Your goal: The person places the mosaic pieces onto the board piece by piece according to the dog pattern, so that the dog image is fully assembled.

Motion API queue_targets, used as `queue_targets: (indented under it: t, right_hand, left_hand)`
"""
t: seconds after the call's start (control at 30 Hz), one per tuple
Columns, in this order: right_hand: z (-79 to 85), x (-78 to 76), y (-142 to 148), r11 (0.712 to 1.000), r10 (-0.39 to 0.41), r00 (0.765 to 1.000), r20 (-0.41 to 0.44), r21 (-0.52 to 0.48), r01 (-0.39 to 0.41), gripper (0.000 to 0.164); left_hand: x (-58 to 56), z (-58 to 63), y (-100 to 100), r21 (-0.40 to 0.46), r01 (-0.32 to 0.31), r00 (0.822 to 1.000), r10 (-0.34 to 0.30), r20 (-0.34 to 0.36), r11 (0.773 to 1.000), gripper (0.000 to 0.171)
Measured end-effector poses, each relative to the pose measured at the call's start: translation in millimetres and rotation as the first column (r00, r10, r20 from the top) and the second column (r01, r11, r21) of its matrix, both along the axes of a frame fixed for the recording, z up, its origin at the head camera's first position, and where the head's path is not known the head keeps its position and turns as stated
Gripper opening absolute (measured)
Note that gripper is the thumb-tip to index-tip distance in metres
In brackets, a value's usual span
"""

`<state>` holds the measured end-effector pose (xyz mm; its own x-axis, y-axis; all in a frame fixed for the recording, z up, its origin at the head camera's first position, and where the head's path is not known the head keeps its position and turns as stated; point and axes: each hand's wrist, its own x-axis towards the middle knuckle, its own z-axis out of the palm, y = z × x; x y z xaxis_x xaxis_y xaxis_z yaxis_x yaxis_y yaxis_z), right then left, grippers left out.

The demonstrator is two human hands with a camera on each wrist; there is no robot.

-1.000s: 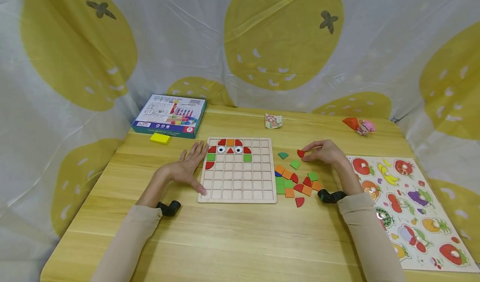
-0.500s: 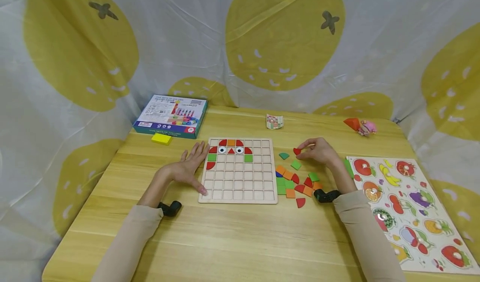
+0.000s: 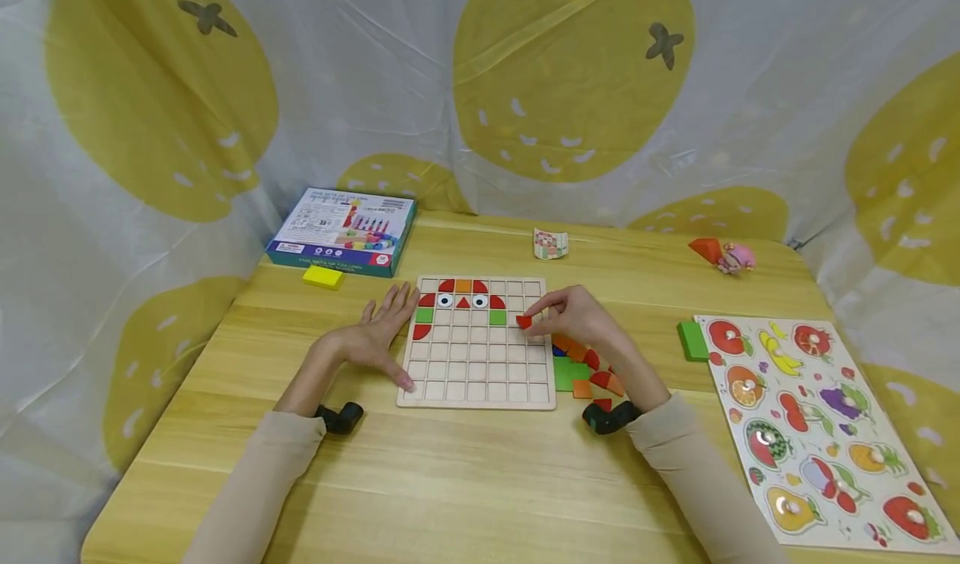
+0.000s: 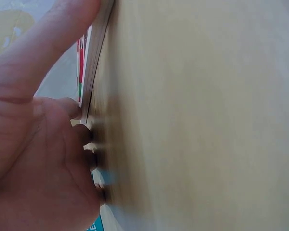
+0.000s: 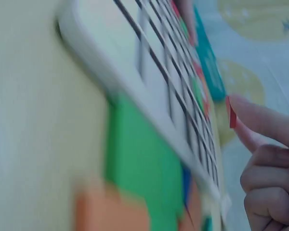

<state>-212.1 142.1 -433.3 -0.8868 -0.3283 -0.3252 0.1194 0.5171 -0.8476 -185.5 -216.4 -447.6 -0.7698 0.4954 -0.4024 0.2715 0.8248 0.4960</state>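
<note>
A pale wooden grid board (image 3: 476, 372) lies on the table, its upper left cells filled with red, green and orange tiles and two eye tiles (image 3: 445, 301). My left hand (image 3: 367, 339) rests at the board's left side, fingers spread, thumb on the lower left corner. My right hand (image 3: 573, 318) is over the board's right part and pinches a red quarter-circle tile (image 3: 523, 321) between thumb and index finger. In the right wrist view that red tile (image 5: 232, 113) shows edge-on at the fingertips, the other fingers curled. Loose tiles (image 3: 573, 372) beside the board are partly hidden under my right hand and wrist.
A boxed toy set (image 3: 341, 231) and a yellow block (image 3: 322, 277) sit at the back left. Behind the board lies a small patterned card (image 3: 551, 244). On the right are a fruit puzzle board (image 3: 817, 497), a green block (image 3: 692, 341) and a pink figurine (image 3: 737, 257).
My right hand has moved left from above the loose tiles to over the board, carrying the red quarter-circle tile. The green block by the fruit puzzle is uncovered. My left hand stays put.
</note>
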Motion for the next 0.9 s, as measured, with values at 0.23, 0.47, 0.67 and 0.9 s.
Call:
queue_targets:
  t: [0.23,0.47,0.67,0.9]
  right_hand:
    - [-8.8,8.6,-39,0.998,0.039,0.993,-0.113,0.061,-0.032,0.025]
    - [-13.8,7.4,-42,1.0,0.021,0.993,-0.12,0.022,-0.018,0.022]
    - [-14.0,5.8,-43,0.999,0.022,0.992,-0.122,0.042,-0.017,0.018]
    - [-5.4,3.4,-16,0.997,0.021,0.995,-0.099,0.075,-0.013,0.019]
  left_hand:
    - [-0.9,2.8,5,0.004,0.012,1.0,-0.012,-0.014,1.0,0.143]
    - [0.0,3.6,3,-0.006,0.001,1.0,-0.001,0.001,1.0,0.144]
    - [0.5,4.0,3,0.002,-0.004,1.0,0.004,0.005,1.0,0.144]
    - [1.3,3.8,2,0.0,-0.008,1.0,0.008,0.011,1.0,0.143]
